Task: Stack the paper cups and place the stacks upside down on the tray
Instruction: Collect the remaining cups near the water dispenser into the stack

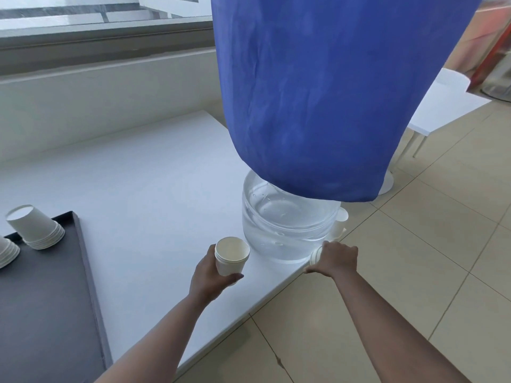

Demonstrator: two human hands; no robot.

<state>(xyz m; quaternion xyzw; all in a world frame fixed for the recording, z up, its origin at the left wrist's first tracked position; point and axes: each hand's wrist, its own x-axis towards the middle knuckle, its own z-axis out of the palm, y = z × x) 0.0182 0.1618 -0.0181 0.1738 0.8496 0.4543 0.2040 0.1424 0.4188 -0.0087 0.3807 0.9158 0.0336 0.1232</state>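
My left hand (211,280) grips a short stack of white paper cups (231,257), upright with the mouth up, above the white table's near edge. Over at the table's corner, my right hand (336,258) closes over a single white paper cup (315,257), which is mostly hidden under my fingers. On the dark tray (49,299) at the left, one stack of cups (34,228) stands upside down. Part of a second upside-down stack (7,252) shows at the frame's left edge. More white cups (340,225) sit behind the water bottle.
A large clear water bottle (287,228) with a blue cloth cover (331,92) stands on the white table (143,175) near its right corner. Beige tiled floor (414,272) lies to the right. A white chair (442,106) stands farther back, and a window ledge runs behind the table.
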